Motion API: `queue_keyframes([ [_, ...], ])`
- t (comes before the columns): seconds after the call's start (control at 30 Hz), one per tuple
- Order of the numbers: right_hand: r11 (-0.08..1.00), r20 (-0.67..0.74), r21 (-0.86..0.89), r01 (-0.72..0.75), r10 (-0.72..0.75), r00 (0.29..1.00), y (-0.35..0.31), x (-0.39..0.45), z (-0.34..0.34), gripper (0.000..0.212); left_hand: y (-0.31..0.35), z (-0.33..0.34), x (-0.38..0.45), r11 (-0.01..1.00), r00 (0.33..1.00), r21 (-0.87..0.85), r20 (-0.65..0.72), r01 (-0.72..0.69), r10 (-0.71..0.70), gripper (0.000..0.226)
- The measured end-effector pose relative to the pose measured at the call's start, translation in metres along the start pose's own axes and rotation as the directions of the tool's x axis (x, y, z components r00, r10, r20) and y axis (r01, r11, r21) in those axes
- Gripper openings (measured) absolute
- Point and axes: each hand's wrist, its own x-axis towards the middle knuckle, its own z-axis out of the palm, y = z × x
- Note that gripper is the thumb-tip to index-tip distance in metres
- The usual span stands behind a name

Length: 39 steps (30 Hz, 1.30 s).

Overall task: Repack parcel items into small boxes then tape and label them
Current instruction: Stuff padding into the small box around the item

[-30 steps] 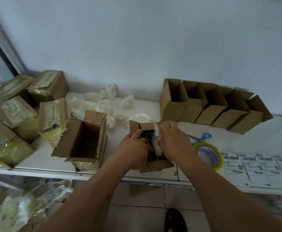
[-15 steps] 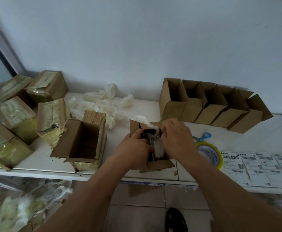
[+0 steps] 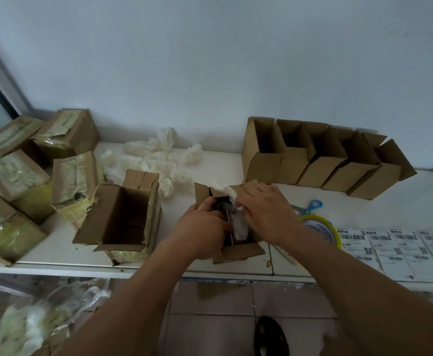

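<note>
1. The small box sits open on the white table, right in front of the person, between the big torn box and the roll of tape.
2. Inside it is a dark item with soft white padding beside it. Some padding pokes out at the top.
3. The box is thin cardboard. It looks light and a bit bendy, so it could slide or squash if pushed hard. The best place to hold it is by its side walls, low down.
4. The padding is soft and squishy. It looks easy to push in with the fingertips, but it may puff back up.
5. The dark item looks hard. I cannot tell if it breaks easily.
6. The left hand is curled around the left side of the box, with the thumb up at the rim. It holds the box steady.
7. The right hand comes in from the right, palm down. Its bent fingers pinch the padding and push it into the box.
8. Both arms reach forward and meet over the box.
9. Empty boxes wait in a row by the wall, and labels lie on the right.
</note>
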Motion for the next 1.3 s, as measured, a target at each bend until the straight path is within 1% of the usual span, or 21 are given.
queue_keyframes([
  [0.07, 0.994, 0.147, -0.079, 0.076, -0.063, 0.987, -0.002, -0.006, -0.012, 0.026, 0.001, 0.000, 0.000, 1.000, 1.000, 0.001, -0.005, -0.005, 0.005, 0.038],
  [0.13, 0.980, 0.306, -0.141, 0.137, -0.089, 0.948, -0.005, -0.005, -0.022, 0.028, 0.001, 0.000, 0.001, 1.000, 1.000, 0.003, -0.022, -0.008, 0.008, 0.037],
  [0.23, 0.980, 0.409, -0.145, 0.139, -0.069, 0.910, -0.013, -0.001, -0.029, 0.073, 0.002, 0.000, 0.001, 1.000, 0.999, 0.015, -0.031, -0.010, 0.010, 0.037],
  [0.27, 0.986, 0.419, -0.115, 0.119, -0.061, 0.906, -0.014, 0.000, -0.028, 0.077, 0.003, -0.001, 0.001, 1.000, 0.999, 0.022, -0.031, -0.011, 0.011, 0.036],
  [0.3, 0.992, 0.419, -0.076, 0.102, -0.061, 0.906, -0.014, 0.000, -0.027, 0.074, 0.003, -0.001, 0.000, 1.000, 0.999, 0.022, -0.030, -0.010, 0.010, 0.036],
  [0.37, 0.992, 0.395, -0.028, 0.121, -0.100, 0.913, -0.014, 0.001, -0.027, 0.058, 0.002, -0.002, -0.001, 1.000, 1.000, 0.010, -0.022, -0.003, 0.003, 0.035],
  [0.43, 0.976, 0.368, -0.014, 0.217, -0.196, 0.909, -0.008, 0.000, -0.025, 0.047, 0.001, -0.003, -0.002, 1.000, 1.000, 0.003, -0.007, 0.001, -0.001, 0.037],
  [0.5, 0.959, 0.388, -0.007, 0.283, -0.258, 0.885, -0.004, -0.002, -0.024, 0.042, 0.000, -0.005, -0.003, 1.000, 1.000, 0.011, 0.000, -0.001, 0.001, 0.038],
  [0.57, 0.962, 0.418, -0.014, 0.273, -0.242, 0.875, -0.003, -0.003, -0.022, 0.046, 0.001, -0.007, -0.004, 0.999, 1.000, 0.033, 0.006, -0.007, 0.007, 0.038],
  [0.67, 0.965, 0.462, -0.106, 0.242, -0.167, 0.871, -0.008, -0.003, -0.022, 0.055, 0.002, -0.006, -0.002, 1.000, 1.000, 0.027, 0.001, -0.006, 0.006, 0.037],
  [0.73, 0.948, 0.564, -0.165, 0.272, -0.136, 0.815, -0.011, -0.001, -0.022, 0.055, 0.003, -0.004, 0.000, 1.000, 1.000, 0.010, -0.012, -0.003, 0.004, 0.035],
  [0.87, 0.913, 0.769, -0.241, 0.329, -0.028, 0.639, -0.024, 0.013, -0.020, 0.047, 0.005, -0.003, 0.003, 1.000, 1.000, 0.000, -0.012, -0.006, 0.006, 0.035],
  [0.9, 0.911, 0.791, -0.252, 0.327, -0.001, 0.612, -0.028, 0.018, -0.020, 0.045, 0.005, -0.003, 0.002, 1.000, 1.000, -0.004, -0.012, -0.004, 0.004, 0.035],
  [0.93, 0.913, 0.784, -0.254, 0.320, 0.000, 0.621, -0.030, 0.020, -0.021, 0.044, 0.004, -0.003, 0.001, 1.000, 1.000, -0.012, -0.011, 0.000, 0.000, 0.034],
  [0.97, 0.922, 0.742, -0.244, 0.299, -0.021, 0.670, -0.030, 0.021, -0.023, 0.043, 0.003, -0.004, 0.000, 1.000, 1.000, -0.020, -0.010, 0.005, -0.005, 0.033],
  [1.03, 0.950, 0.573, -0.198, 0.240, -0.086, 0.815, -0.026, 0.017, -0.025, 0.043, -0.001, -0.003, 0.000, 1.000, 1.000, -0.018, -0.017, 0.003, -0.003, 0.032],
  [1.07, 0.958, 0.509, -0.179, 0.225, -0.106, 0.854, -0.024, 0.013, -0.024, 0.045, -0.004, -0.001, 0.000, 1.000, 1.000, -0.017, -0.025, -0.002, 0.002, 0.032],
  [1.1, 0.960, 0.498, -0.172, 0.221, -0.108, 0.860, -0.024, 0.009, -0.023, 0.049, -0.006, 0.000, 0.000, 1.000, 0.999, -0.016, -0.034, -0.007, 0.007, 0.031],
  [1.17, 0.957, 0.572, -0.182, 0.225, -0.083, 0.816, -0.025, 0.003, -0.021, 0.054, -0.008, 0.004, 0.003, 1.000, 0.998, -0.003, -0.052, -0.030, 0.029, 0.030],
  [1.23, 0.938, 0.636, -0.204, 0.282, -0.092, 0.766, -0.026, 0.003, -0.020, 0.051, -0.008, 0.007, 0.006, 0.998, 0.996, 0.031, -0.066, -0.057, 0.059, 0.029],
  [1.3, 0.927, 0.671, -0.200, 0.317, -0.106, 0.734, -0.026, 0.005, -0.020, 0.047, -0.006, 0.008, 0.006, 0.999, 0.997, 0.015, -0.068, -0.043, 0.044, 0.030],
])
